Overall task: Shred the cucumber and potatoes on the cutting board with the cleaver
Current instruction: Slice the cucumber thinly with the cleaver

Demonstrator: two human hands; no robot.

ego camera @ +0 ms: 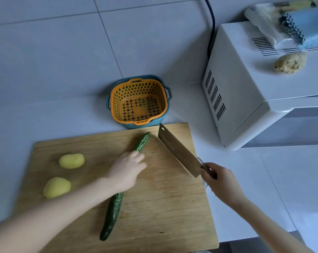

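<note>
Cucumber [112, 213] is lying whole on the wooden cutting board [165, 212], its long axis running from 7 o'clock to 1 o'clock; its far tip is pointing at 1 o'clock, toward the front corner of the cleaver [178, 152], and its near end is sitting close to the board's near edge. The left hand [126, 170] is lying over the cucumber's middle, fingers reaching toward 1 o'clock; the hand is blurred, so whether it is clasping the cucumber or only pressing on it cannot be told. The right hand [218, 179] is clenching the cleaver's handle at the board's 3 o'clock edge; the blade is stretching from the handle toward 11 o'clock, its cutting edge facing the cucumber. Two peeled potatoes [71, 161] [57, 187] are sitting at the board's 9 o'clock side, well apart from the cucumber. An orange colander [139, 101] in a blue basin is standing just beyond the board at 12 o'clock; a white microwave [245, 88] is standing at 2 o'clock.
</note>
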